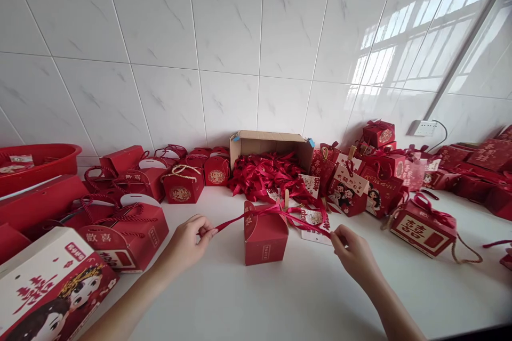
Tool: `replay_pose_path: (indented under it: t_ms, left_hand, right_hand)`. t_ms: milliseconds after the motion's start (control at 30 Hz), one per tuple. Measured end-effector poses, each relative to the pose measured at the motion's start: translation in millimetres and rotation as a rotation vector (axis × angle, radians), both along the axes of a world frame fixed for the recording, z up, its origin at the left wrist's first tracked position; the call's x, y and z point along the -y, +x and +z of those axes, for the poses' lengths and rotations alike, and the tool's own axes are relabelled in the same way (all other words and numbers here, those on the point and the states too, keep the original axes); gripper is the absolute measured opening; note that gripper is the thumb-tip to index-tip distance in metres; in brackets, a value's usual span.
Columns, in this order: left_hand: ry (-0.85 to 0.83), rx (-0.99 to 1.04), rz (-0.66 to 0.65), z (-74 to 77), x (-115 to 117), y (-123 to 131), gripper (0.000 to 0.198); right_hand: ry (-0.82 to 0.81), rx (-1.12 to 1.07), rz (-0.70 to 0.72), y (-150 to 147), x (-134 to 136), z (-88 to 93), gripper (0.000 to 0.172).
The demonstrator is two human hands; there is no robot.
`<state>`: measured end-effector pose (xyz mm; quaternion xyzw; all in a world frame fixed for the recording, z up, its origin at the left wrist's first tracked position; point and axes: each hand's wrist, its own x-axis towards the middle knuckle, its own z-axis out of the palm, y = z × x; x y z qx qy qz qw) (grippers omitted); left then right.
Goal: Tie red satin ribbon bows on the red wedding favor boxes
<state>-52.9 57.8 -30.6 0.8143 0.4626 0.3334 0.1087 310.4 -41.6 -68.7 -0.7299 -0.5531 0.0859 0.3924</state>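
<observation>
Pinches a red ribbon (230, 222) between the thumb and fingers of the left hand (196, 237), and grips it in the same way on the other side with the right hand (352, 245). Stretches it sideways, nearly straight to the left and as more than one strand to the right, across the top of a small red gift box (266, 240). Has this gift box upright on the white tabletop (224, 298), between both hands and touching neither. Cannot tell a knot from a plain crossing over the lid.

Shows, just behind the gift box, a heap of red ribbons (260, 173) spilling out of an open cardboard carton (272, 136), and, near the right hand, a printed white card (312, 217) lying flat partly beneath the ribbon. Includes farther right a red box with a gold double-happiness panel (424, 226), tilted, with a rope handle trailing on the tabletop.

Reveals to the left, near the forearm, a white-and-red box with cartoon figures (74, 261), next to a red box with twisted cord handles (144, 234). Extends back to a red plastic basin (69, 164) at the far left and a marbled tile wall (224, 21) bearing, at right, a white socket (424, 128).
</observation>
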Motion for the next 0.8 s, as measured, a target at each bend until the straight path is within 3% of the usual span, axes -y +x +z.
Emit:
replay_pose_path:
  t_ms: [633,800]
  left_hand:
    - [0.048,-0.007,0.014,0.6,-3.5,-10.5,0.024]
    - [-0.031,0.004,0.007,0.7,-2.8,-11.2,0.024]
  right_hand:
    - [0.014,-0.016,-0.09,8.2,4.3,8.7,0.03]
    - [0.016,-0.039,-0.068,6.9,7.6,8.1,0.03]
